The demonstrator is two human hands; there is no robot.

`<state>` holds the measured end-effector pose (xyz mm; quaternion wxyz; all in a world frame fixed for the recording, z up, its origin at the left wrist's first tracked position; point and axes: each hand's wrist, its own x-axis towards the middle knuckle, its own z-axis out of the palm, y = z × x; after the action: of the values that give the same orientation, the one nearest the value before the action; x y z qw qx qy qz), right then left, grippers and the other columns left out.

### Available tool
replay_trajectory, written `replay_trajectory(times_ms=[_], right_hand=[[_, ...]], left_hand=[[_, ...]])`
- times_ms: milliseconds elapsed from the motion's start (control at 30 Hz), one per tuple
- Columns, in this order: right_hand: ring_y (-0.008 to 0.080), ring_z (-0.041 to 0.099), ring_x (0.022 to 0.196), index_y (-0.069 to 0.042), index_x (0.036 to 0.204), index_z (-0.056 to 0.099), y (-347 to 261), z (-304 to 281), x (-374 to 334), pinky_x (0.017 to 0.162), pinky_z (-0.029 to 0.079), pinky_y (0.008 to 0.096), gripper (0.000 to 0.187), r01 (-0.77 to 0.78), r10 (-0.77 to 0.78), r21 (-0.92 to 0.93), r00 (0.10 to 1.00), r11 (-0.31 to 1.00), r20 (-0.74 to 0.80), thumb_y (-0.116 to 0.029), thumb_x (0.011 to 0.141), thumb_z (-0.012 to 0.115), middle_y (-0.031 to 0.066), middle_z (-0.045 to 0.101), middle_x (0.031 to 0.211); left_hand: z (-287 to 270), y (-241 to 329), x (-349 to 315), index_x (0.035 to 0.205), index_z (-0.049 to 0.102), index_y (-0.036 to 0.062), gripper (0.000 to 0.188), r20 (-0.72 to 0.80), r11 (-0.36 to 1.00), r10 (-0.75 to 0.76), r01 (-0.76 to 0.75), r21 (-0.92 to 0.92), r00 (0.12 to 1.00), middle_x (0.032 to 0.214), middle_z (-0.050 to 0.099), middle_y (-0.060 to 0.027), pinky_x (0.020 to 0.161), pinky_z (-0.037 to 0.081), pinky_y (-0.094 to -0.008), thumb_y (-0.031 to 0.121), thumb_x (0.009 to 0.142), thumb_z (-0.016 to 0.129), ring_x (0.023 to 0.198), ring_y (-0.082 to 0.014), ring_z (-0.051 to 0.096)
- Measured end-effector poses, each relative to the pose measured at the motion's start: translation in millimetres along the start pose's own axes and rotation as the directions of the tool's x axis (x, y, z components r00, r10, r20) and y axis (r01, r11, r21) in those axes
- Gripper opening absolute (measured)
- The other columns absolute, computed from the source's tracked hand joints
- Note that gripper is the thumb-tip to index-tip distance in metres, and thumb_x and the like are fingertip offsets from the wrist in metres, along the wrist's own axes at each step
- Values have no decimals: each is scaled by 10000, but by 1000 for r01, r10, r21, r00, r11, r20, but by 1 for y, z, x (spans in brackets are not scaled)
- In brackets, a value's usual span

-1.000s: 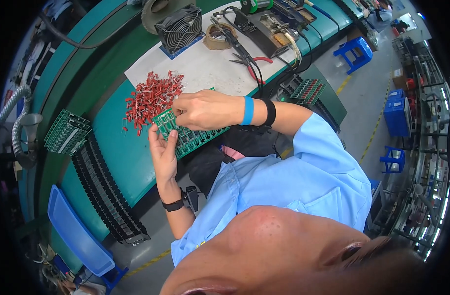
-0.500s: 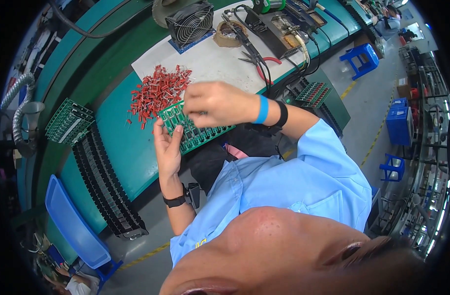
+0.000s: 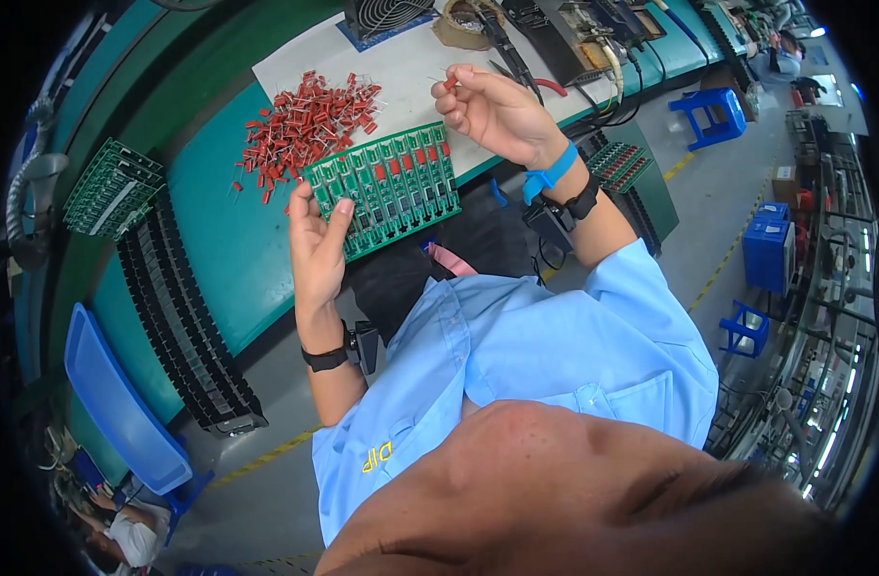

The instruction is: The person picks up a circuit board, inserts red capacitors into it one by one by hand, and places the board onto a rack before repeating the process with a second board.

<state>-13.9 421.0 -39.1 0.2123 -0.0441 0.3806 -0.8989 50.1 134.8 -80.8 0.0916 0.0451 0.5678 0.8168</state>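
Red blocky component [image 3: 450, 84] pinched in right hand [image 3: 502, 115], green rectangular circuit board [image 3: 387, 192] bodyward-left of that pinch, long axis running left-right, left hand [image 3: 317, 248] clamping its left end.

R fingers [image 3: 470, 78] in pinch, L fingers [image 3: 303, 208] lower

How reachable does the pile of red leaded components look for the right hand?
Probably yes: the right hand, though pinching a red component, has only the white sheet showing between it and the pile.
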Motion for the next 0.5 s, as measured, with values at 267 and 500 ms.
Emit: replay_trajectory(times_ms=[267, 500], right_hand=[[111, 544, 923, -53, 1075, 578, 5, -3, -1, 813, 490, 246, 141, -13, 12, 65, 1000, 998, 16, -176, 1024, 530, 58, 559, 1065], [131, 616, 965, 1, 1052, 642, 6, -4, -6, 803, 520, 256, 141, 158, -195, -309, 976, 938, -93, -113, 971, 621, 65, 633, 1062]], left_hand=[[-1, 0, -1, 1316, 421, 24, 391, -2, 1000, -1, 1, -9, 1000, 1227, 587, -89, 968, 444, -284, 0, 965, 590, 1108, -123, 568], [-2, -1, -1, 1309, 427, 22, 384, -8, 1000, 6, -6, -9, 1000, 1222, 587, -87, 967, 444, -283, -3, 963, 590, 1109, -123, 566]])
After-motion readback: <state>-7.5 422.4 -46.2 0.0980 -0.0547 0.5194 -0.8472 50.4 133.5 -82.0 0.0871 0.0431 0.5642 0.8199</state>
